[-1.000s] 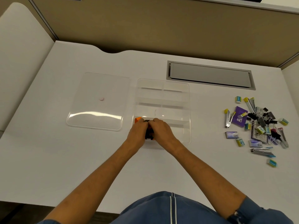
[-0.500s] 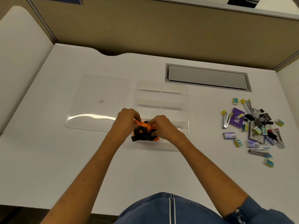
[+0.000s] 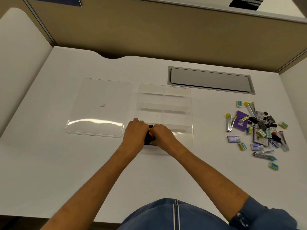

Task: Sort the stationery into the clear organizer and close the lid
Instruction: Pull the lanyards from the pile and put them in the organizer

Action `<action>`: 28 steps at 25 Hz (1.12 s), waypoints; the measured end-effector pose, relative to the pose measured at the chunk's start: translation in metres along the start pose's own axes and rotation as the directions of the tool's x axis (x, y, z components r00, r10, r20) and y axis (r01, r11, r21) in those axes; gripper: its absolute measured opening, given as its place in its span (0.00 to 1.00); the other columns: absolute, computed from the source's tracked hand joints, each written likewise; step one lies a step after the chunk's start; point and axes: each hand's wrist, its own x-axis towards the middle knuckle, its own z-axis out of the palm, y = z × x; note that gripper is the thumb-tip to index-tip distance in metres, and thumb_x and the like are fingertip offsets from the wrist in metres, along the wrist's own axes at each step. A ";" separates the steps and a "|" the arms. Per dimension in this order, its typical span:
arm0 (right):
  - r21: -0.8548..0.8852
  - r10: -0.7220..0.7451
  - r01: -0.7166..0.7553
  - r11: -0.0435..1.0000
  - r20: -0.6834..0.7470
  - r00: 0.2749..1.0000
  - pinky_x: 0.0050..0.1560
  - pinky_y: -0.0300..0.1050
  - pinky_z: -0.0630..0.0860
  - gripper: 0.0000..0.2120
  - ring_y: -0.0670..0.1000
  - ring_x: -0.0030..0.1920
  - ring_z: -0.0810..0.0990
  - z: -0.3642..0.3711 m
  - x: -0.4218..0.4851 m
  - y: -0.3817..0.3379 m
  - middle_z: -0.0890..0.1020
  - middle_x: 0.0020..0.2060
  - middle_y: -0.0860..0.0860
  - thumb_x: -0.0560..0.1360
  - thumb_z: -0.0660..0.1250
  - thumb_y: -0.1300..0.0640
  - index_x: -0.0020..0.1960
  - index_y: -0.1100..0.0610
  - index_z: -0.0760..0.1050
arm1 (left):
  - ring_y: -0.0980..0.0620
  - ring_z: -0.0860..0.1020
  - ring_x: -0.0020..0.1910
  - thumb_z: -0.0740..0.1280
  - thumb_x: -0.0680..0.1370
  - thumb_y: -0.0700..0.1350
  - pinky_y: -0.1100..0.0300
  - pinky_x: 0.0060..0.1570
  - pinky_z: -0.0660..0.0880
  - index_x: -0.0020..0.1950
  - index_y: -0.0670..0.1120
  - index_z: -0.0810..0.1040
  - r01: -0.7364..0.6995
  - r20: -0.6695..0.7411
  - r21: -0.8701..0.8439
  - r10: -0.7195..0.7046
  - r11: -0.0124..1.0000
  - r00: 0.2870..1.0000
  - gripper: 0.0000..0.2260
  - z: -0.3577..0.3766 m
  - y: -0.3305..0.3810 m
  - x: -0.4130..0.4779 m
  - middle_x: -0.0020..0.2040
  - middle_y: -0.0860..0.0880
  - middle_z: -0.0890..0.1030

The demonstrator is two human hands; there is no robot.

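Hands curled: left hand point(image 3: 135, 133) and right hand point(image 3: 164, 137) pinch orange-black bundle point(image 3: 149, 138) in organizer point(image 3: 191, 113)

Blue garment point(image 3: 166, 216), two thin white stripes; blue right sleeve point(image 3: 259, 213), white flecks; left hand point(image 3: 135, 135), right hand point(image 3: 163, 138) bare.

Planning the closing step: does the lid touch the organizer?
Apart: the head view shows a strip of white table between the lid and the organizer.
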 end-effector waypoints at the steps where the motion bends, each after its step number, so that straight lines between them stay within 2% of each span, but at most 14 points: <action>1: -0.021 -0.010 0.009 1.000 -0.009 1.000 0.40 0.44 0.75 0.09 0.55 0.42 0.80 0.002 0.000 -0.001 0.82 0.44 0.56 0.70 0.74 0.58 0.48 0.60 0.79 | 0.47 0.78 0.48 0.71 0.74 0.40 0.58 0.45 0.72 0.50 0.43 0.80 0.029 0.004 -0.022 -0.029 0.999 1.000 0.06 0.002 0.000 0.001 0.49 0.45 0.81; 3: -0.056 -0.025 0.024 0.998 -0.019 1.000 0.44 0.46 0.78 0.12 0.56 0.47 0.80 0.006 0.001 -0.001 0.81 0.48 0.57 0.71 0.74 0.57 0.52 0.60 0.79 | 0.47 0.80 0.48 0.70 0.75 0.39 0.58 0.49 0.76 0.53 0.43 0.80 0.051 0.022 -0.069 -0.049 0.996 0.999 0.08 0.004 -0.001 0.002 0.51 0.44 0.82; 6: -0.062 -0.040 0.037 0.997 -0.040 0.998 0.48 0.48 0.80 0.13 0.56 0.49 0.80 0.009 0.000 -0.001 0.80 0.51 0.58 0.72 0.73 0.58 0.55 0.60 0.78 | 0.48 0.79 0.50 0.68 0.78 0.41 0.58 0.53 0.75 0.54 0.44 0.79 0.016 -0.010 -0.040 -0.017 0.999 1.000 0.06 0.010 0.000 0.000 0.52 0.45 0.81; 10: -0.055 -0.056 0.052 0.997 -0.066 0.996 0.47 0.45 0.79 0.13 0.56 0.49 0.79 0.011 -0.004 0.001 0.81 0.49 0.58 0.73 0.73 0.58 0.55 0.60 0.77 | 0.49 0.74 0.54 0.69 0.76 0.39 0.60 0.51 0.72 0.55 0.44 0.76 0.031 -0.126 -0.059 -0.039 0.998 0.991 0.08 0.019 -0.001 -0.004 0.55 0.46 0.77; 13: -0.042 -0.049 0.046 0.998 -0.070 0.996 0.46 0.45 0.78 0.12 0.56 0.48 0.80 0.011 -0.005 0.001 0.81 0.49 0.58 0.73 0.72 0.59 0.55 0.61 0.77 | 0.49 0.75 0.55 0.69 0.76 0.38 0.59 0.51 0.74 0.58 0.43 0.74 0.022 -0.084 -0.066 -0.027 0.998 0.996 0.12 0.021 0.001 -0.006 0.58 0.45 0.75; 17: 0.012 -0.014 0.015 1.000 -0.061 0.998 0.52 0.45 0.79 0.13 0.56 0.50 0.81 0.013 -0.005 0.000 0.81 0.51 0.57 0.74 0.72 0.59 0.57 0.60 0.77 | 0.48 0.78 0.55 0.69 0.78 0.41 0.58 0.55 0.76 0.61 0.43 0.75 0.071 -0.059 -0.088 -0.076 0.994 0.995 0.12 0.028 0.012 -0.005 0.59 0.44 0.76; 24: 0.122 0.047 -0.040 0.992 -0.059 0.997 0.56 0.46 0.79 0.12 0.56 0.51 0.82 0.015 -0.006 0.000 0.81 0.53 0.58 0.75 0.70 0.60 0.58 0.61 0.78 | 0.48 0.79 0.53 0.67 0.78 0.38 0.58 0.53 0.77 0.57 0.42 0.78 0.098 0.037 -0.175 -0.093 0.980 0.995 0.08 0.034 0.015 0.002 0.56 0.44 0.79; 28: 0.108 0.009 -0.008 0.994 -0.010 1.000 0.50 0.47 0.78 0.08 0.56 0.48 0.82 -0.004 -0.008 0.004 0.83 0.47 0.58 0.72 0.73 0.59 0.49 0.61 0.79 | 0.47 0.80 0.44 0.67 0.77 0.40 0.59 0.42 0.76 0.49 0.42 0.79 0.105 0.048 -0.213 -0.097 0.971 0.994 0.03 0.026 0.012 0.004 0.49 0.44 0.81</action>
